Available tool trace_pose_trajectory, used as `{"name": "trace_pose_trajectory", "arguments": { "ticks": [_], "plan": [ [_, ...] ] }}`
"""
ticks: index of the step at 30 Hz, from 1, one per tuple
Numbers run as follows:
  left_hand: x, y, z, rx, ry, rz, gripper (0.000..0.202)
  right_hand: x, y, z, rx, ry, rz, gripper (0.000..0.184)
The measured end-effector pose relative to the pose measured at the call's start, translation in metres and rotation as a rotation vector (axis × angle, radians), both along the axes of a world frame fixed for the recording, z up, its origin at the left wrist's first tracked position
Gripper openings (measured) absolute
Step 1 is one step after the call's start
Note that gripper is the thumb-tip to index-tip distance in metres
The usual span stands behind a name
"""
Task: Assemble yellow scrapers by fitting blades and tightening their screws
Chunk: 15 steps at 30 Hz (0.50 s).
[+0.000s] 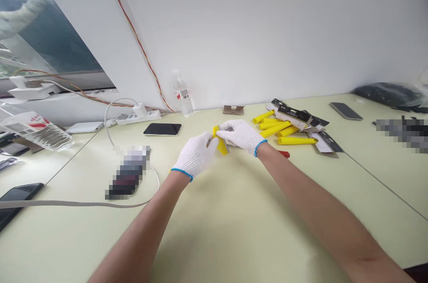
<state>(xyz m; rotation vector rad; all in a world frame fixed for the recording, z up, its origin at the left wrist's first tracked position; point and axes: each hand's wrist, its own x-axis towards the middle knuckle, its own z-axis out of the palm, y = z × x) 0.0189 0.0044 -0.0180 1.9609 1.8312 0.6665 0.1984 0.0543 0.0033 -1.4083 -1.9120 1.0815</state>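
Both my hands wear white knit gloves and meet over the middle of a pale green table (234,211). My left hand (195,156) is closed around the lower part of a small yellow tool handle (221,145). My right hand (240,133) pinches its upper end with the fingertips. Something thin and grey shows along the handle's right edge; I cannot make out what it is. A pile of several yellow handles (281,130) lies to the right, mixed with black and white packaging cards (296,116).
A black phone (162,129) lies face up behind my hands, next to a water bottle (182,94) and a white power strip (138,117). A white cable (76,204) loops across the left. Another phone (345,111) and dark bagged items (388,93) sit far right.
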Motion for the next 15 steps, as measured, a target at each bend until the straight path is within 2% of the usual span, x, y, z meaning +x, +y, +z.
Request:
{"name": "trace_pose_trajectory", "arguments": {
  "ticks": [8,15],
  "plan": [
    [0.0003,-0.0033,0.0046,-0.007,-0.009,-0.034,0.034,-0.0019,-0.0008,0.0031,0.008,-0.016,0.016,0.025],
    [0.0003,-0.0052,0.0067,-0.001,0.011,-0.052,0.035,-0.0031,-0.0044,0.0047,0.05,-0.064,0.057,0.03]
  ]
}}
